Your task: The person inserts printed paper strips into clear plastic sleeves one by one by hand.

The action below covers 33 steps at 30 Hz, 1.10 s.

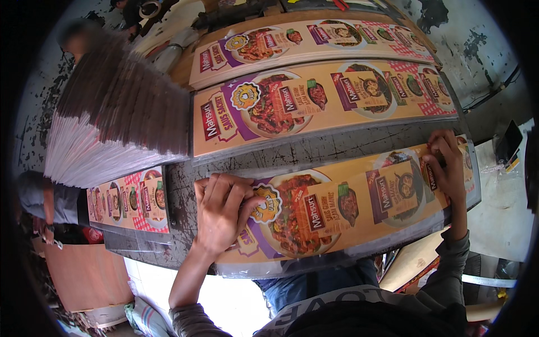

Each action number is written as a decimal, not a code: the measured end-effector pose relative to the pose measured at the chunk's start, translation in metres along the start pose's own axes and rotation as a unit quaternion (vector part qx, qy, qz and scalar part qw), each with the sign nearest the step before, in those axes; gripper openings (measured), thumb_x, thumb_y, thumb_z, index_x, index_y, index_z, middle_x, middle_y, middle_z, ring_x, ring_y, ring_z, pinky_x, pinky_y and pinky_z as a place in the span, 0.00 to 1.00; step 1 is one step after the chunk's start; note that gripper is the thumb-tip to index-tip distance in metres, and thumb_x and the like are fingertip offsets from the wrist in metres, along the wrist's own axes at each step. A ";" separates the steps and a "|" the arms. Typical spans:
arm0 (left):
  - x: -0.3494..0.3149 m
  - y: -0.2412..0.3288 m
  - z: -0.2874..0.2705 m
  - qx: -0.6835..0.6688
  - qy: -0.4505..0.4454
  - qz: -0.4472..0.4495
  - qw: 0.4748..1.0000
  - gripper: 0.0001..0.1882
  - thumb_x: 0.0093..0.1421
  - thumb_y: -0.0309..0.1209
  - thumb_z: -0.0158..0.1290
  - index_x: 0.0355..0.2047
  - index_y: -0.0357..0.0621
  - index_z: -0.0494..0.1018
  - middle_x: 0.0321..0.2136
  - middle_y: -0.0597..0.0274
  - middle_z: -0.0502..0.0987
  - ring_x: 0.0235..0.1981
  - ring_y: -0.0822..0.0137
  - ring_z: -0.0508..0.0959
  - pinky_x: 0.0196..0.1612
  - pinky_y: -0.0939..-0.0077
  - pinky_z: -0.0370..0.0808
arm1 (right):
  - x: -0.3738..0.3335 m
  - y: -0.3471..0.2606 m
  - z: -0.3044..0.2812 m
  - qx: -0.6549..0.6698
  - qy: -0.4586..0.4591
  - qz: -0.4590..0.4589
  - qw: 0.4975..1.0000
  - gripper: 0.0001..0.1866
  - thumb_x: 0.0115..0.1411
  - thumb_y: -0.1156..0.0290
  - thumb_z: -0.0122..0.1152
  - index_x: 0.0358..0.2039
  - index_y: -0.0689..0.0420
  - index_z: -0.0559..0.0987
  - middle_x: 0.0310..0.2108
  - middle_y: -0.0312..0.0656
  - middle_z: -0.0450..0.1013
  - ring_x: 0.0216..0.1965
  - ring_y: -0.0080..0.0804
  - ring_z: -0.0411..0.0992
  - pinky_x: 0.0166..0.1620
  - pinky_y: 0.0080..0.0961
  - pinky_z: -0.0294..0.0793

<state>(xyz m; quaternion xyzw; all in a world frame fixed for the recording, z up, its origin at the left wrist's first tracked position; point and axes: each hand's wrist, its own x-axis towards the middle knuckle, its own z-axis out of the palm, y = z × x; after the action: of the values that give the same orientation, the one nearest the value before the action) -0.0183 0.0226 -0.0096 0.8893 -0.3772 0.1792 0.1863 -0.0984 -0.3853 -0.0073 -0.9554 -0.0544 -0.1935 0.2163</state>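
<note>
A long printed cardboard sheet with food pictures lies across the near side of the dark table, in front of me. Around it is a clear plastic sleeve, whose loose edge shows along the near side. At the sheet's left end, my left hand has its fingers curled over the far corner and its thumb on the printed face, gripping sleeve and sheet. My right hand pinches the sleeve near the far edge, toward the right end. Its fingertips are partly hidden.
Two stacks of similar printed sheets, a nearer one and a farther one, lie beyond on the scratched tabletop. A tall pile of sleeved sheets leans at left, above another printed sheet. Another person stands far left.
</note>
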 end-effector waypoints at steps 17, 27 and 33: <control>0.002 -0.001 0.002 -0.036 -0.001 0.004 0.999 0.13 0.45 0.32 0.63 0.25 0.43 0.69 0.29 0.64 0.73 0.30 0.64 0.73 0.35 0.69 0.65 | 0.001 -0.003 -0.001 -0.011 0.004 0.006 1.000 0.12 0.44 0.78 0.61 0.24 0.61 0.65 0.31 0.43 0.65 0.34 0.41 0.64 0.37 0.31 0.64; -0.002 -0.002 0.004 -0.037 0.000 0.003 0.999 0.13 0.45 0.32 0.63 0.26 0.44 0.70 0.27 0.66 0.73 0.29 0.66 0.73 0.35 0.70 0.64 | 0.000 -0.002 0.000 -0.009 0.015 -0.003 1.000 0.13 0.44 0.78 0.62 0.24 0.60 0.65 0.29 0.42 0.65 0.31 0.39 0.64 0.35 0.29 0.63; -0.002 -0.001 0.003 -0.033 0.005 0.001 0.999 0.13 0.44 0.32 0.63 0.25 0.44 0.70 0.26 0.66 0.72 0.28 0.66 0.73 0.33 0.71 0.64 | 0.001 -0.001 -0.001 -0.007 0.013 -0.008 1.000 0.12 0.44 0.79 0.62 0.24 0.61 0.65 0.29 0.42 0.65 0.31 0.37 0.64 0.33 0.28 0.64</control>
<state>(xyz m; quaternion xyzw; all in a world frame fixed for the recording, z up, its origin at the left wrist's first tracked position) -0.0190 0.0233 -0.0131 0.8813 -0.3832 0.1716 0.2169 -0.0983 -0.3845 -0.0063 -0.9538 -0.0575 -0.2081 0.2091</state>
